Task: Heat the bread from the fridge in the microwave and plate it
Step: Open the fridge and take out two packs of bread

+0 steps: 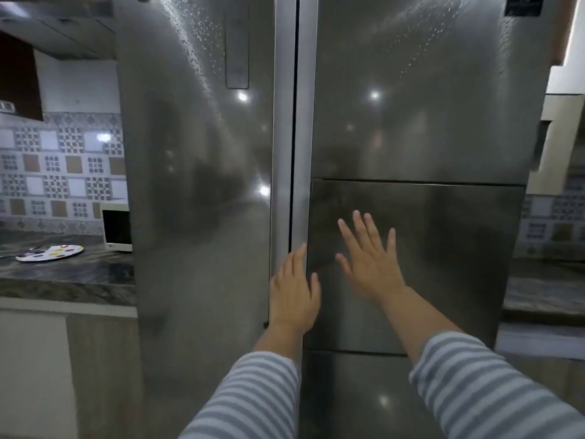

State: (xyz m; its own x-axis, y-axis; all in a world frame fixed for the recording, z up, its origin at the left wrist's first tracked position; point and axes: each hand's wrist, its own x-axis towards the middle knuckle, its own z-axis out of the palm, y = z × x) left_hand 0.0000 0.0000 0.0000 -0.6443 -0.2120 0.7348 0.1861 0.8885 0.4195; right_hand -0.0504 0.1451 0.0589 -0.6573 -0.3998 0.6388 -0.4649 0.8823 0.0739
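Fridge (pixel 411 122), frame centre: doors shut, heavy, slick steel; grip best at centre seam edge. Left hand (pixel 292 296) flat at seam, right hand (pixel 368 261) spread flat, gripping nothing. Bread unseen.

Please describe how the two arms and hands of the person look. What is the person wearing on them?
Both arms wear long sleeves with horizontal stripes in grey-blue and pale grey or white. The left sleeve and the right sleeve both end a little above the wrist. The left hand and the right hand are bare: no gloves, rings, watch or bracelets are visible.
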